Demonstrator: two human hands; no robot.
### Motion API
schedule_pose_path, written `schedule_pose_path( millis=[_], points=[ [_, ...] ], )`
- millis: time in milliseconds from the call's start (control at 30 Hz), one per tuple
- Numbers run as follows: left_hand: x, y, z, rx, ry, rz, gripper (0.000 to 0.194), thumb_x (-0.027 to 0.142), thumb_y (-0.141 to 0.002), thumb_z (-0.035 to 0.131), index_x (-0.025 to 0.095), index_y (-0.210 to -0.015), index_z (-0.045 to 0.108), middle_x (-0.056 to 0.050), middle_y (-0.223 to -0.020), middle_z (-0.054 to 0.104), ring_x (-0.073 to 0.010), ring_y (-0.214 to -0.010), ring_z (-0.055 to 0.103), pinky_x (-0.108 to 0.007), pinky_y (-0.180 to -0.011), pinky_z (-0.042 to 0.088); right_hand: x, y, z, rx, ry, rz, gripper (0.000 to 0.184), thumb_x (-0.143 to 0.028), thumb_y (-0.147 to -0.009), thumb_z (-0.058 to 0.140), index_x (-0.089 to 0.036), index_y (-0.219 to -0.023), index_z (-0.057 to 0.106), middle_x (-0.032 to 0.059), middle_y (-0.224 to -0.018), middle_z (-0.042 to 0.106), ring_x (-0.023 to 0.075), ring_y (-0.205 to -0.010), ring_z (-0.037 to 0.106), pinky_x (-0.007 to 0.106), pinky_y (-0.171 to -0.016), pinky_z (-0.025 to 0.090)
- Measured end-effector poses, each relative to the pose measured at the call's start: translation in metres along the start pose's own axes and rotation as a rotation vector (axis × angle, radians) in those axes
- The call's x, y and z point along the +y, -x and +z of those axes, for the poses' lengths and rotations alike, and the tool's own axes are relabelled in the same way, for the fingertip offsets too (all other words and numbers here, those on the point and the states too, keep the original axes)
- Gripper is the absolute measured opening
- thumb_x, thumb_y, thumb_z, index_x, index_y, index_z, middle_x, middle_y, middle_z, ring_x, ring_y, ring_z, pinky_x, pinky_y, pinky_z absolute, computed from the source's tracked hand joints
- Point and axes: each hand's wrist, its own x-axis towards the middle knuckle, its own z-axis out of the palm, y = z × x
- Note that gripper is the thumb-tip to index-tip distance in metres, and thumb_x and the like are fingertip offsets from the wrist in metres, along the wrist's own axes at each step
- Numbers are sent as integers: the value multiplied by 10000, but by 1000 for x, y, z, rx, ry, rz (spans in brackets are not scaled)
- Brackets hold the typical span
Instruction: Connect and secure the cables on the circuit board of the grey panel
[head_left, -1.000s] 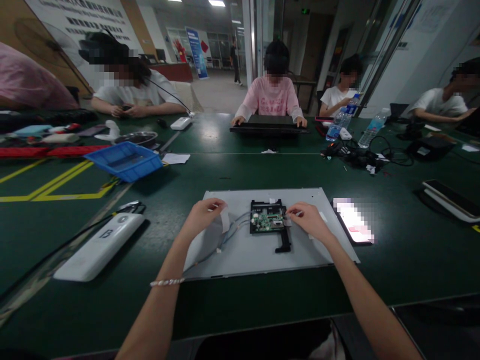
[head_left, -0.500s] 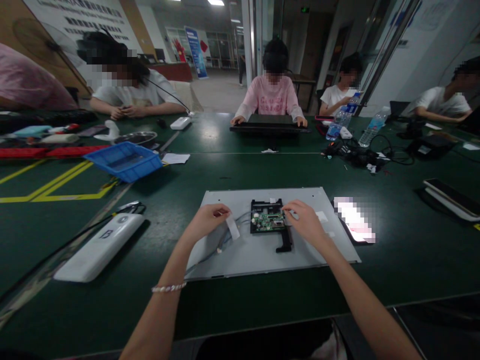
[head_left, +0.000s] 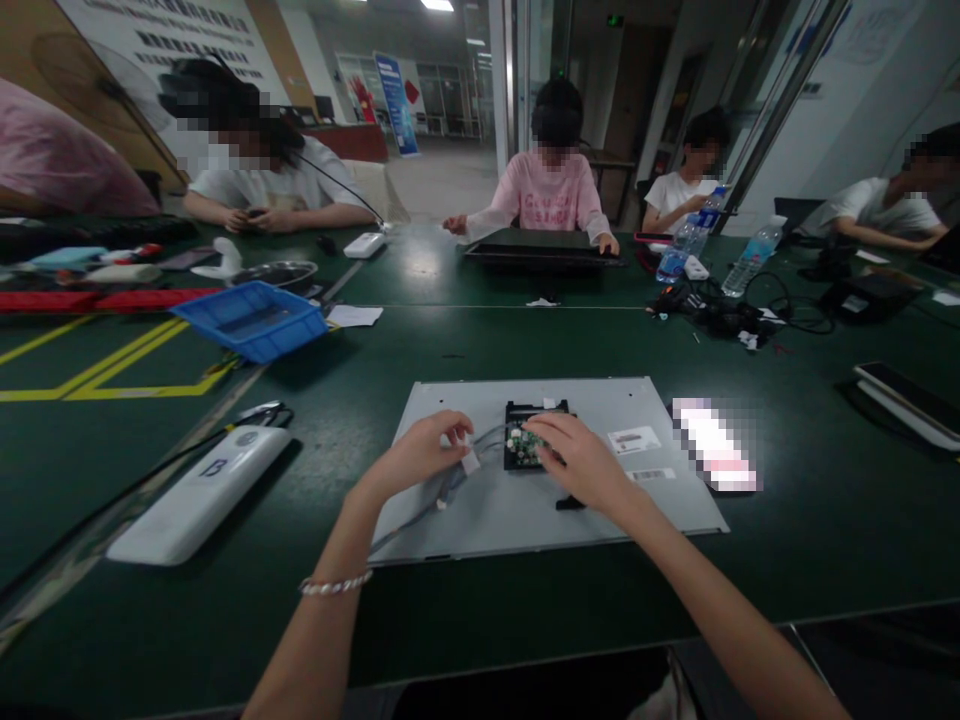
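A grey metal panel [head_left: 480,525] lies flat on the green table, carrying a green circuit board [head_left: 521,447] in a black plastic frame [head_left: 508,462]. My left hand [head_left: 431,448] is closed in a pinch on a strip of white tape [head_left: 470,461], above the grey cables [head_left: 448,490] left of the board. Over the board's right part reaches my right hand [head_left: 581,460], fingers stretched out and nothing visible in them. It covers much of the board and frame, so whether it touches them I cannot tell.
Right of the panel lies a lit phone [head_left: 712,445]. A white power bank [head_left: 202,495] with a cable and a blue tray [head_left: 262,325] are at left. Water bottles [head_left: 752,257] and tangled black cables [head_left: 720,312] stand farther right. Several people sit across the table.
My right hand has moved left from the frame's right edge to over the board, uncovering labels on the panel. My left hand has shifted slightly right with the tape.
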Motion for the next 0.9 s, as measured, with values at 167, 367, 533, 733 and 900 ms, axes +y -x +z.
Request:
schedule_pose_path(
  millis=[167, 367, 533, 733, 900],
  points=[
    [-9, 0, 10, -101, -8, 3, 356, 296, -687, 613, 177, -1005, 508, -39, -935, 562, -189, -842, 545, -300, -756, 426, -28, -16, 17, -177, 73, -246, 383, -135, -876, 447, -143, -1257, 479, 107, -1273, 518, 199, -1223, 421, 386, -1034, 359],
    [-16, 1, 14, -122, 22, 7, 386, 242, -638, 609, 165, -992, 477, -57, -960, 532, -195, -877, 524, -308, -780, 430, -39, -25, 42, -243, 194, -369, 200, -157, -895, 450, -107, -1022, 598, 115, -1081, 617, 195, -1103, 504, 368, -991, 365],
    [-9, 3, 10, -139, 19, -27, 407, 252, -627, 613, 153, -1001, 483, -74, -982, 533, -210, -905, 517, -329, -800, 423, -39, -19, 55, -224, 272, -374, 189, -150, -903, 436, -112, -970, 609, 117, -1031, 635, 193, -1049, 529, 378, -1026, 315],
    [-9, 3, 11, -143, 22, -41, 439, 275, -633, 629, 151, -1027, 479, -74, -997, 525, -210, -916, 509, -341, -810, 424, -38, -14, 61, -211, 292, -386, 190, -138, -899, 433, -110, -981, 602, 118, -1030, 641, 196, -1051, 532, 378, -1032, 307],
    [-14, 4, 12, -139, 40, -20, 453, 271, -630, 626, 152, -1042, 479, -75, -1009, 527, -209, -922, 506, -340, -814, 420, -36, -12, 65, -200, 281, -375, 209, -138, -902, 425, -100, -1020, 594, 124, -1038, 645, 194, -1037, 547, 371, -1022, 322]
  ],
)
